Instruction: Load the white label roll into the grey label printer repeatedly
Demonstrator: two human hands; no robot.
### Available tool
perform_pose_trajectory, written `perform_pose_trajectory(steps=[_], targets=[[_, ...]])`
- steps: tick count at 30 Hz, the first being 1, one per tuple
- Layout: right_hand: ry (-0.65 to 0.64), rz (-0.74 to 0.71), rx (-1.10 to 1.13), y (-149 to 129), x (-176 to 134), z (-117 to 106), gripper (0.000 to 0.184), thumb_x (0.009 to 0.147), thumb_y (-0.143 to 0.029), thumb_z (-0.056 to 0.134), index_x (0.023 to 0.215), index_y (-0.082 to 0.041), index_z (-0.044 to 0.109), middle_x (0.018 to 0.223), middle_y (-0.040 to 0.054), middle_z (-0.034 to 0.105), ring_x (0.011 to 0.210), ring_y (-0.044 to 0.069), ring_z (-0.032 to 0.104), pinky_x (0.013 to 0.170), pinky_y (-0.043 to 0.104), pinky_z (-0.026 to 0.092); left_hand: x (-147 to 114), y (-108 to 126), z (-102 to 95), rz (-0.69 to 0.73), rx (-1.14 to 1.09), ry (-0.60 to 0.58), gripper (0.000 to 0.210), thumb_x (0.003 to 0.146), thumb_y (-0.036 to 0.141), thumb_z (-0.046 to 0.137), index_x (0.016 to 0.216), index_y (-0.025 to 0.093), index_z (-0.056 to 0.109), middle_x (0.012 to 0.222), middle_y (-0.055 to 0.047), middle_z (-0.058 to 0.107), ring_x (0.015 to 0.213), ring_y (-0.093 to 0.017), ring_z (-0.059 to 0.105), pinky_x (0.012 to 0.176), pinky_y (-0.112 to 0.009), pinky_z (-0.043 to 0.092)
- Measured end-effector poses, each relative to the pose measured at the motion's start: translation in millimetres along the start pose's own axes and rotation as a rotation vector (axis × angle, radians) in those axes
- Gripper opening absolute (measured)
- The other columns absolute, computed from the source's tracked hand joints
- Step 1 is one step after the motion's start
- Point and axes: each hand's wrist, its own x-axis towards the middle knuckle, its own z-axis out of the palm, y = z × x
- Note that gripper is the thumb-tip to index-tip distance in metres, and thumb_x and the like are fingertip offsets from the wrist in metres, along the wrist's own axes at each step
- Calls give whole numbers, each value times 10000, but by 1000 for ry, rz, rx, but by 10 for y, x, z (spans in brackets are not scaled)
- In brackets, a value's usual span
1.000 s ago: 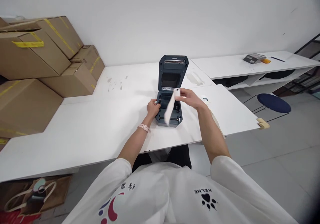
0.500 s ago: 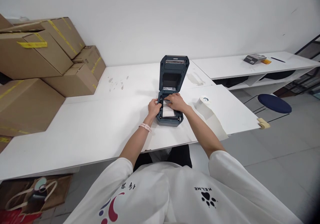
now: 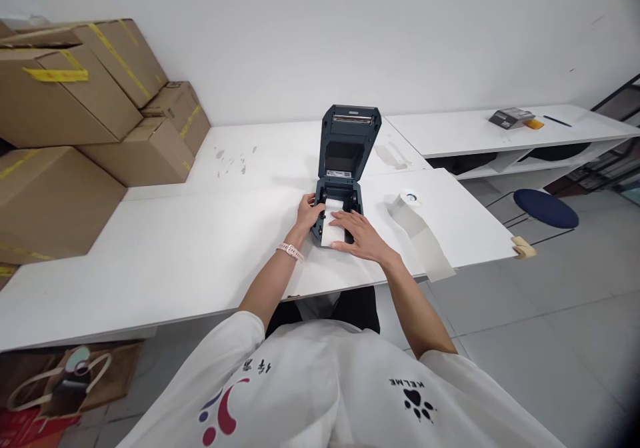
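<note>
A dark blue-grey label printer (image 3: 349, 138) stands on the white table with its lid raised. White label paper (image 3: 331, 235) runs from inside the base over its front edge. My left hand (image 3: 308, 215) grips the left side wall of the base, thumb on the inside and fingers outside. Fingers spread, my right hand (image 3: 364, 237) lies on the paper and covers the right front of the base. To the right of the printer is a white label roll (image 3: 411, 199), its loose strip (image 3: 425, 241) trailing over the table's front edge.
Cardboard boxes (image 3: 100, 181) with yellow tape are stacked on the left of the table (image 3: 200, 255). On the back right shelf lie a small black box (image 3: 509, 119) and a dark pen (image 3: 557, 121). A blue stool (image 3: 546, 208) stands right, a bag (image 3: 70, 391) below left.
My right hand has moved from inside the printer toward its front, and the paper now reaches over the front edge. My left hand stays on the printer's left side.
</note>
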Motion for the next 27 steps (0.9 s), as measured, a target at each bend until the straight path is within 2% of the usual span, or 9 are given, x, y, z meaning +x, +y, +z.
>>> perform_pose_trajectory(steps=[4,6,11,16,22,27], targets=[[-37,-25,-25,22,-59,6,808,715,-730,702,1361,-273,539,1564,104,440,1480,343,349,1224,585,215,-7,15,-14,-47,-22,-58,564,652,207,690,1193,179,533,1199,-111,627,911,-172,631,750,-293,494],[6,-14,-48,-3,-88,40,737,743,-685,712,1346,-290,558,1541,82,476,1463,349,374,1215,592,219,0,12,-16,-55,-24,-65,581,651,223,706,1203,184,530,1202,-112,628,890,-168,632,739,-294,495],[173,33,-34,-69,-136,157,304,949,-433,564,1221,-349,672,1396,2,629,1333,296,523,1185,583,264,34,-22,-8,-51,-45,-60,611,634,235,743,1207,191,537,1193,-102,638,897,-161,642,759,-291,500],[244,40,120,-41,-180,174,309,1000,-373,465,1182,-348,713,1306,-18,691,1282,263,570,1167,551,325,23,0,-12,-79,-28,-79,670,650,260,760,1271,182,520,1222,-113,624,896,-164,642,754,-293,505],[208,47,276,-3,-223,59,304,985,-408,502,1200,-369,713,1311,-20,686,1308,256,558,1175,548,344,26,12,-18,-108,-22,-108,705,661,273,765,1313,190,508,1221,-115,629,879,-163,647,752,-293,506],[214,62,343,14,-214,49,231,935,-428,598,1095,-376,758,1265,-15,712,1290,261,586,1177,563,354,58,-51,-21,-96,-23,-107,728,639,285,794,1303,187,514,1213,-120,633,892,-174,653,760,-302,515]])
